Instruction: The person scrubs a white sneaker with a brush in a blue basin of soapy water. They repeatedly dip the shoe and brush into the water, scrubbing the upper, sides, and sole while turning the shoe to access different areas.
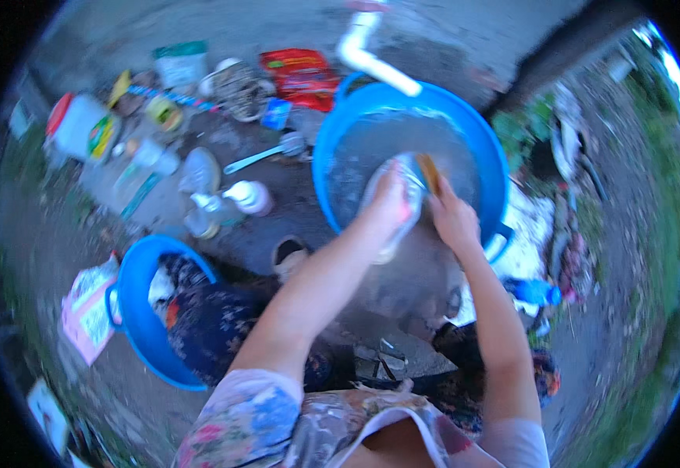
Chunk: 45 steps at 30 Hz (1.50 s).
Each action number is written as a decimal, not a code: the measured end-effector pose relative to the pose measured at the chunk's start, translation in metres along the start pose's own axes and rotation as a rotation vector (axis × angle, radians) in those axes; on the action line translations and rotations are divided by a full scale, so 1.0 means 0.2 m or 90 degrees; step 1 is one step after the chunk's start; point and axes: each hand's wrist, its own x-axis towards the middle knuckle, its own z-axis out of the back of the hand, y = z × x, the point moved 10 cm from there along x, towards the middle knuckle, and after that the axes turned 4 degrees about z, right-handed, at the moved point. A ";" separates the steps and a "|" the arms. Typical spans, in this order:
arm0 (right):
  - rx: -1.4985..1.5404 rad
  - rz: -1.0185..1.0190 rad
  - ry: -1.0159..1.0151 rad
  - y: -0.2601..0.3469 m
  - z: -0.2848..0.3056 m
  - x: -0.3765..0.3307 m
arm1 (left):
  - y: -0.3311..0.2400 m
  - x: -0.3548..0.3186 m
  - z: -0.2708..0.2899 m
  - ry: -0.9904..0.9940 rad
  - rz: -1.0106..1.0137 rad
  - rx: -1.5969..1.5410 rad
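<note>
Over the large blue tub [498, 156] of cloudy water, my left hand [389, 195] is closed on a pale, wet shoe [413, 204], blurred by motion. My right hand [454, 217] grips a brown scrubbing brush [428, 173], held close against the shoe's far right side. The brush's bristles cannot be made out. Both forearms reach forward from the lower edge. Another pale shoe [200, 171] rests on the ground left of the tub, near a white pump bottle [249, 197] and a light-blue long-handled brush [256, 161].
A white pipe [371, 61] comes down over the tub's far rim. At the left stand a red-lidded jar [83, 129] and several bottles. A smaller blue tub [141, 312] sits by my left leg. Red packets [299, 78] lie by the wall. Right of the tub lies a blue bottle [535, 292].
</note>
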 end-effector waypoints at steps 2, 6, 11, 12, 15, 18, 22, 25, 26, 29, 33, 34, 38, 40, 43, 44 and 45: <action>0.025 -0.098 -0.014 -0.19 -0.05 0.20 | 0.04 -0.08 -0.16 -0.023 0.055 0.018; 0.103 0.101 -0.007 0.04 0.01 -0.09 | -0.04 -0.17 -0.12 -0.053 0.105 0.003; 0.051 0.085 -0.041 -0.02 -0.03 0.04 | -0.03 -0.12 -0.11 -0.036 0.061 0.067; 0.036 0.072 -0.082 -0.07 -0.01 0.13 | 0.00 -0.10 -0.15 -0.018 0.069 0.088; 0.043 0.039 -0.125 -0.05 0.00 0.15 | -0.02 -0.13 -0.16 -0.005 0.059 0.117; 0.150 0.158 -0.035 0.12 0.00 -0.15 | -0.09 -0.14 -0.03 -0.043 0.098 0.002; 0.069 0.092 0.012 0.09 -0.04 -0.01 | -0.11 -0.10 0.01 -0.051 0.031 0.094; 0.039 0.016 -0.084 -0.10 0.01 0.19 | 0.05 -0.11 -0.15 -0.022 0.093 0.131; 0.042 0.008 -0.085 -0.09 0.01 0.20 | 0.05 -0.09 -0.15 -0.019 0.091 0.134; 0.078 0.119 -0.004 0.14 -0.02 -0.04 | -0.08 -0.18 -0.07 -0.078 0.103 0.061; 0.052 0.117 -0.022 0.08 -0.03 0.08 | -0.08 -0.13 -0.05 -0.075 0.040 0.104; 0.028 0.094 -0.067 -0.01 -0.05 0.19 | -0.02 -0.15 -0.10 -0.060 0.057 0.109; 0.039 0.060 -0.061 -0.05 -0.03 0.29 | 0.05 -0.11 -0.12 -0.029 0.102 0.082; 0.083 0.222 -0.054 0.14 -0.04 0.07 | -0.05 -0.16 -0.08 -0.045 0.074 0.071; 0.105 0.137 0.041 0.15 -0.02 -0.04 | -0.10 -0.19 -0.05 -0.089 0.054 0.040; 0.093 0.120 0.024 0.10 -0.05 0.04 | -0.11 -0.15 -0.02 -0.082 0.024 0.037; 0.076 0.071 0.021 0.06 -0.06 0.16 | -0.09 -0.17 -0.03 -0.092 0.054 0.063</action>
